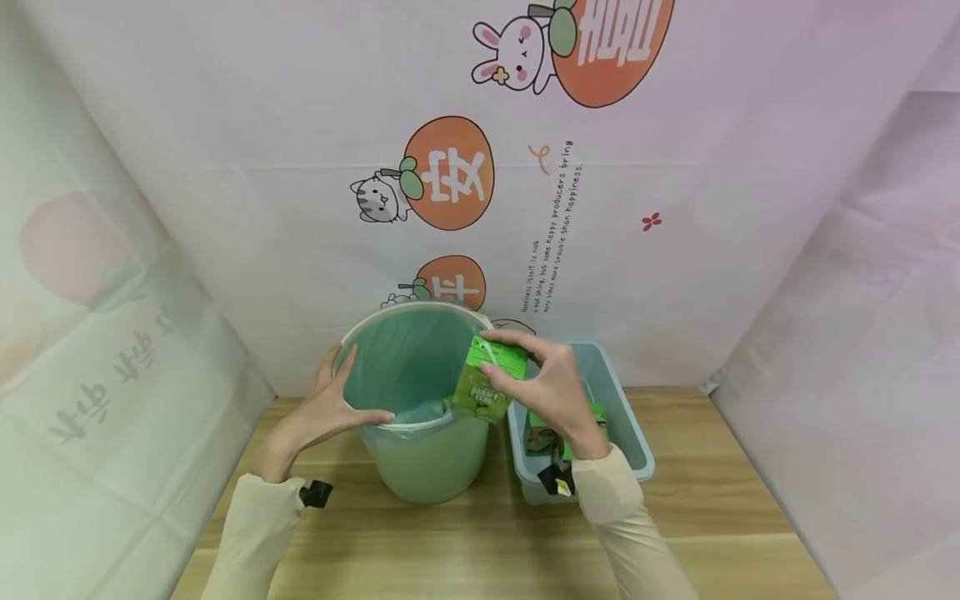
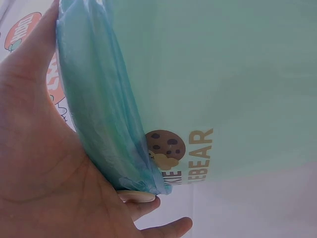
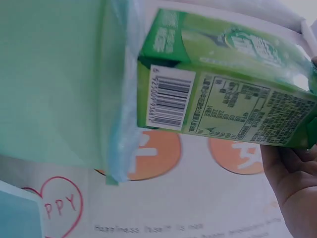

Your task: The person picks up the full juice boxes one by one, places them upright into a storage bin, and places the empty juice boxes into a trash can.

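Note:
A green drink carton (image 1: pixel 489 382) is gripped by my right hand (image 1: pixel 546 379), its lower end over the right side of the bin's rim. In the right wrist view, the carton (image 3: pixel 223 94) shows a barcode and small print. My left hand (image 1: pixel 330 410) holds the left side of a pale green trash bin (image 1: pixel 431 462), the thumb along the near rim and the fingers at the left rim. A bluish plastic liner (image 2: pixel 99 99) folds over the rim in the left wrist view. Something green shows at the inner right rim, mostly hidden.
To the right of the bin stands a light blue basket (image 1: pixel 641 446) holding several green packages (image 1: pixel 542 437), partly hidden by my right arm. Both containers are on a wooden table (image 1: pixel 420 550). Printed cloth walls (image 1: pixel 675 275) rise behind and at both sides.

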A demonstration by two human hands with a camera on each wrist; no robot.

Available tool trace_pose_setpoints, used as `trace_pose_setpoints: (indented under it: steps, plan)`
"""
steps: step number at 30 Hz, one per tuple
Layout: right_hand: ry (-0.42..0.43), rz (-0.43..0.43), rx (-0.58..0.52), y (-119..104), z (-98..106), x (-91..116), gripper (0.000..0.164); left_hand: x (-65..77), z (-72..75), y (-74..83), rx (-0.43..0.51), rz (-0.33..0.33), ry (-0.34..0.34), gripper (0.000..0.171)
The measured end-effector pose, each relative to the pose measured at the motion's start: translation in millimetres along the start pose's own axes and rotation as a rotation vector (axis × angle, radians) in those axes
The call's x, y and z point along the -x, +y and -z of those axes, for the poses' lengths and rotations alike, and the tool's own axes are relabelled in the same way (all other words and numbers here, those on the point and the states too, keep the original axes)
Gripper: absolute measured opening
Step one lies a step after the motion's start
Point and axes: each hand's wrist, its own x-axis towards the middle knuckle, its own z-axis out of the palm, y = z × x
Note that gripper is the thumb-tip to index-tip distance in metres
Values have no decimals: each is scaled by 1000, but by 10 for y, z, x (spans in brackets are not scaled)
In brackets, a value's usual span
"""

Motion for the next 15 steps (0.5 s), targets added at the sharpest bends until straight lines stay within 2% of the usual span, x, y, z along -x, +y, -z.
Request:
trace_pose_setpoints:
  steps: [7, 15]
  plan:
    - [17, -29, -16, 129, -160, -212, 32, 6, 8, 15, -2, 4, 4, 126]
    - [-5, -70, -53, 161, -282, -398, 31, 12, 20, 18, 2, 1, -2, 125]
